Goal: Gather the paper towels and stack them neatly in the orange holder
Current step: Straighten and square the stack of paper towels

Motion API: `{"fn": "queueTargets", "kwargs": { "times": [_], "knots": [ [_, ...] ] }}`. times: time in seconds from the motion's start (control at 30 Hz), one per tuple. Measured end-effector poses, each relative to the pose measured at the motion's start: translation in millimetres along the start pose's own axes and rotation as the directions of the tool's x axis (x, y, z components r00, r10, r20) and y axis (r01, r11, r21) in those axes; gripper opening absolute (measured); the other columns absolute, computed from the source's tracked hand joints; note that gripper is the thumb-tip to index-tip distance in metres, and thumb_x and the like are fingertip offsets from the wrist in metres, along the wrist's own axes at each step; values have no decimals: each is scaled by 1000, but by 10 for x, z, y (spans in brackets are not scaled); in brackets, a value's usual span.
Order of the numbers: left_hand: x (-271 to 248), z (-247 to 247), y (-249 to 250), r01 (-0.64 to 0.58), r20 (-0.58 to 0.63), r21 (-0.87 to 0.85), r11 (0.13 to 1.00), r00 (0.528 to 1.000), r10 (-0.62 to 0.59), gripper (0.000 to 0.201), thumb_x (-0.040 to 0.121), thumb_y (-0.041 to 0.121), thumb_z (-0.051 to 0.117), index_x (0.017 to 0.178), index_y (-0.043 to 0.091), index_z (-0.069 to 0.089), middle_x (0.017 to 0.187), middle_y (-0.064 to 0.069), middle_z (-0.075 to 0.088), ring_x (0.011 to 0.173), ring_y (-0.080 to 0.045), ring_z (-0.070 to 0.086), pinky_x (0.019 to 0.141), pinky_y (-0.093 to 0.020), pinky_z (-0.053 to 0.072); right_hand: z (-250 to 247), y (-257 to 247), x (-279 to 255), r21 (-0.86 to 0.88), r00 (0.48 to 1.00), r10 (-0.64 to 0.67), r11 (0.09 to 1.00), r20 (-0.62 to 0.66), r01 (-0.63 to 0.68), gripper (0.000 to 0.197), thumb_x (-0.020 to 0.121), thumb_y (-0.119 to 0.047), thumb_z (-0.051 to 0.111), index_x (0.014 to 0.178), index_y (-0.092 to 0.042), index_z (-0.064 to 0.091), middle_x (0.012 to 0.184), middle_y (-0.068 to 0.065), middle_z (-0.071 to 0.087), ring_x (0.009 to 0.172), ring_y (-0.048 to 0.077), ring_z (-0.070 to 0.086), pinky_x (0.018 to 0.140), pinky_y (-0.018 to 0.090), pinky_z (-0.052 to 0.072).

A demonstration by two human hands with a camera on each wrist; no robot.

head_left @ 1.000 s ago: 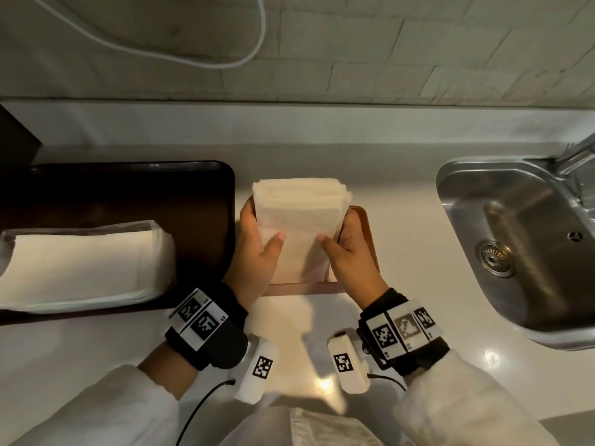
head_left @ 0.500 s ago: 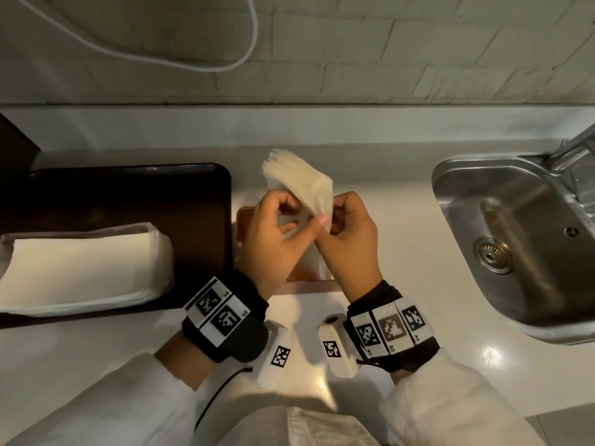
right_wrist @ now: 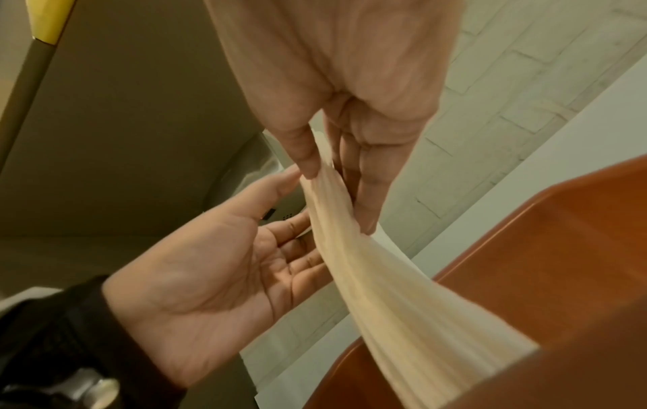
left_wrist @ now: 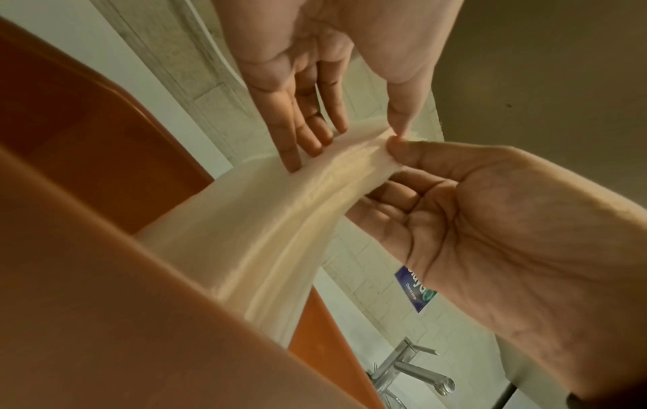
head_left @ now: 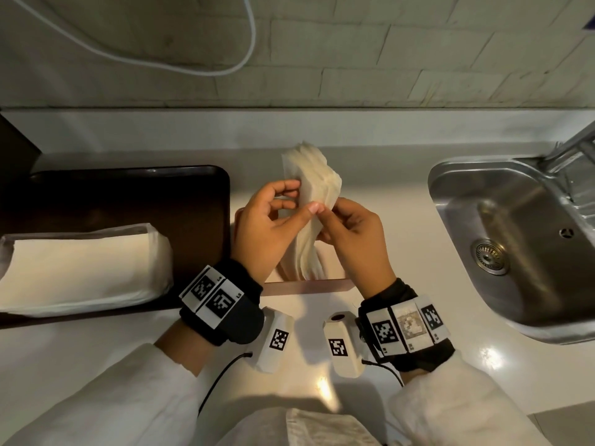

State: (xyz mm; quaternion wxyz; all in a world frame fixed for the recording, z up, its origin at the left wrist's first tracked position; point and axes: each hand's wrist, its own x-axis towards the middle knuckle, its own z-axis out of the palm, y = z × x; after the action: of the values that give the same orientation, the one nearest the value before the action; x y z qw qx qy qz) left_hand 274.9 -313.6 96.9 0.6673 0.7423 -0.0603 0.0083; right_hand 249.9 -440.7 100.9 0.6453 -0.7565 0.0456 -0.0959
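Note:
A cream stack of paper towels (head_left: 314, 175) stands on edge and twisted, its lower end inside the orange holder (head_left: 309, 287). My left hand (head_left: 304, 196) pinches the stack from the left, thumb in front and fingers behind. From the right, my right hand (head_left: 325, 222) pinches the same edge. In the left wrist view the left fingers (left_wrist: 304, 138) lie along the paper towels (left_wrist: 280, 221) over the orange holder (left_wrist: 87, 124). The right wrist view has the right hand's thumb (right_wrist: 302, 157) and fingers clamping the paper towels (right_wrist: 385, 276) above the orange holder (right_wrist: 560, 249).
A wrapped pack of paper towels (head_left: 80, 268) lies on a dark tray (head_left: 145, 201) to the left. A steel sink (head_left: 515, 236) with a faucet (head_left: 576, 140) is set into the white counter (head_left: 386, 188) on the right. A tiled wall rises behind.
The stack, which leaned flat-faced in the holder between my hands, has been raised and turned edge-on. Both hands moved up from its sides to pinch its upper part.

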Motion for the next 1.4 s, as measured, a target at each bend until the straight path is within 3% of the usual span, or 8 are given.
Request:
{"fn": "queueTargets", "kwargs": {
  "times": [0.07,0.17,0.33,0.6,0.93,1.07,1.23,1.4],
  "knots": [
    [-13,10,30,15,4,-22,1000,1000,-15,58,67,48,71,115,18,59,108,1,66,99,-10,64,86,-31,56,-5,-25,15,21,1000,14,1000,6,-15,21,91,-18,58,84,-3,70,65,13,64,65,31,61,71,57,57],
    [-12,16,57,29,0,-65,997,1000,-30,49,73,31,75,116,13,60,110,-2,65,103,-11,63,88,-31,55,-16,-69,25,27,999,50,998,11,-50,19,93,-13,54,86,-6,70,70,15,66,71,25,66,74,53,59],
    [-3,1,28,21,13,-61,998,1000,-20,48,75,17,73,121,11,59,115,-5,65,107,-11,62,90,-29,55,-3,-69,45,87,995,99,991,14,-100,25,95,-14,50,90,1,69,89,33,68,85,43,68,78,57,56],
    [36,-13,29,-40,-26,1,999,999,40,38,80,14,69,118,10,62,110,1,67,101,-5,64,80,-15,53,96,-21,97,-6,999,34,999,-37,-35,36,88,-32,55,83,1,68,78,33,65,76,50,63,68,64,53],
    [62,-54,34,-90,-58,101,991,994,96,22,85,14,63,107,10,69,94,4,70,89,-10,69,81,-33,58,103,21,116,-60,997,-10,998,-82,5,33,91,-23,54,77,5,64,76,31,64,74,49,63,64,61,54],
    [63,-44,39,-101,-77,167,981,990,115,20,87,14,60,105,11,70,89,8,69,82,-6,68,77,-27,57,113,29,123,-86,996,-24,996,-90,16,35,91,-23,53,77,8,61,75,34,62,73,50,61,62,61,53],
    [26,-42,33,-169,-76,259,951,978,195,22,88,20,55,99,12,72,81,-6,74,74,-20,68,68,-41,57,92,4,117,-77,993,-23,997,-115,14,32,93,-15,52,74,9,61,74,33,63,71,47,62,59,56,56],
    [15,8,-21,-238,-56,343,909,961,272,32,85,34,50,89,11,72,64,-11,66,61,-27,62,59,-43,52,123,28,107,-80,995,-42,996,-91,35,44,87,-35,51,72,6,58,71,31,57,70,50,58,62,61,52]
  ]
}}
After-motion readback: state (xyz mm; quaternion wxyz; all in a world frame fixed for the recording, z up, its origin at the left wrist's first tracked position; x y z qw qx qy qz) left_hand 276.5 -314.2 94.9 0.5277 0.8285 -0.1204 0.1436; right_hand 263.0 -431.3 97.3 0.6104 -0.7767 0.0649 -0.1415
